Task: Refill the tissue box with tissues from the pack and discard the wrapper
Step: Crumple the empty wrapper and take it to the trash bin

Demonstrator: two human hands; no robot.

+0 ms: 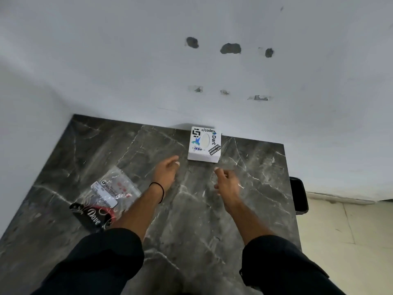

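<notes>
At the back edge of the dark marble table (191,209), against the wall, the white stickered tissue box (204,144) is sitting upright with its oval slot facing up. The left hand (164,172) and right hand (226,180) are hovering just short of it, fingers loosely spread, holding nothing. The tissue pack (108,196) is lying near the left forearm; it is likely light, soft and crinkly-slick, best pinched at an end, the box by its stiff side walls.

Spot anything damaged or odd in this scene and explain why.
The wall behind the tissue box is damaged: dark gouged holes and chipped patches break its white paint. The table's items look intact.
</notes>
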